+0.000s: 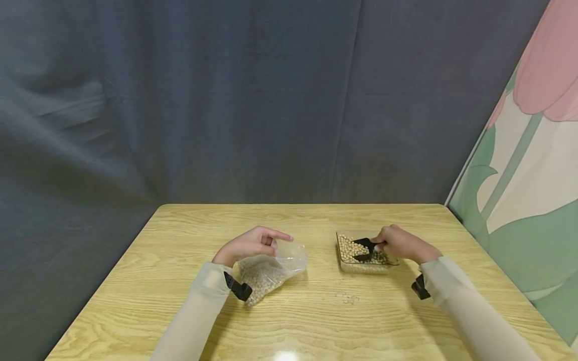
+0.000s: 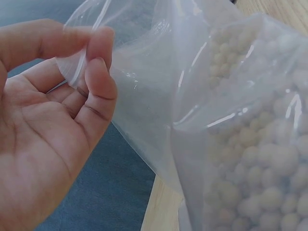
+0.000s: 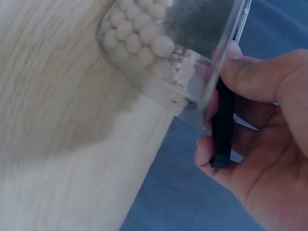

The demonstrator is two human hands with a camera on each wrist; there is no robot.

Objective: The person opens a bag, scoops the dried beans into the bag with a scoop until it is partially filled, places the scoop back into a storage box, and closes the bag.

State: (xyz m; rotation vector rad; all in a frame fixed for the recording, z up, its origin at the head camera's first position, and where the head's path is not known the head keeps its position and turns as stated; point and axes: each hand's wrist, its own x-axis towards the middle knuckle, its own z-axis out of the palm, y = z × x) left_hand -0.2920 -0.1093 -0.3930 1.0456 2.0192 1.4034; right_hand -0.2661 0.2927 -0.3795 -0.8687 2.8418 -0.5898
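My left hand (image 1: 251,244) pinches the rim of a clear plastic zip bag (image 1: 292,256) between thumb and fingers. Round pale beans, like soybeans (image 2: 269,163), fill the bag's lower part, which leans on the table. In the left wrist view the bag's mouth is spread beside the fingertips. On the right, my right hand (image 1: 399,242) grips the handle of a black scoop (image 1: 366,242). The scoop's blade lies among more of these beans (image 1: 346,247) in a clear rectangular container (image 1: 361,268). In the right wrist view the container's wall partly covers the fingers around the black handle (image 3: 223,125).
Both hands work over a light wood-grain table (image 1: 316,321). A dark grey-blue curtain (image 1: 271,110) hangs behind and to the left of it. A wall with a painted tulip (image 1: 519,200) stands on the right. Faint marks (image 1: 346,298) show on the tabletop in front of the container.
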